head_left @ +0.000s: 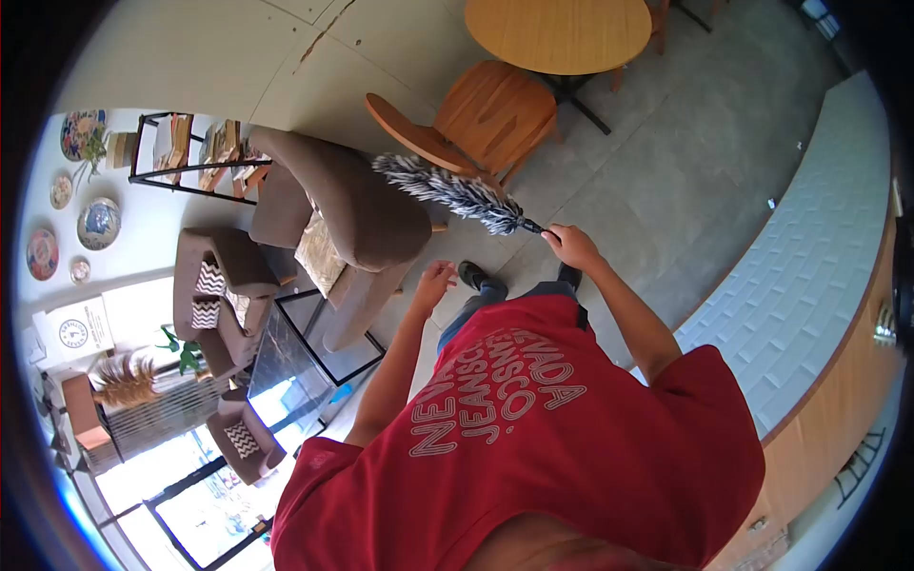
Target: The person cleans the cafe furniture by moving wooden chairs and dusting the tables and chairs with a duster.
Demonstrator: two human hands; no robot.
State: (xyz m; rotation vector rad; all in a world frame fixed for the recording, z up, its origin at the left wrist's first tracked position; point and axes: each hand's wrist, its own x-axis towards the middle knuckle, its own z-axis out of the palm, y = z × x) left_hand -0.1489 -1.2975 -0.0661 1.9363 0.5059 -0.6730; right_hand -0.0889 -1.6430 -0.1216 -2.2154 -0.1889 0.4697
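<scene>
A right hand (573, 247) grips a fluffy duster (447, 190) near a wooden chair (500, 114), contact unclear, so moving it likely calls for care; the left hand (436, 284) is empty, fingers loosely spread.

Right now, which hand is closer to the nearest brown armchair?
Left. The left hand is empty, out toward the armchair; the right hand is farther away, on the other side, gripping the duster.

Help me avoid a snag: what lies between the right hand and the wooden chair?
The duster runs from the right hand to the wooden chair in the head view; contact is unclear.
</scene>
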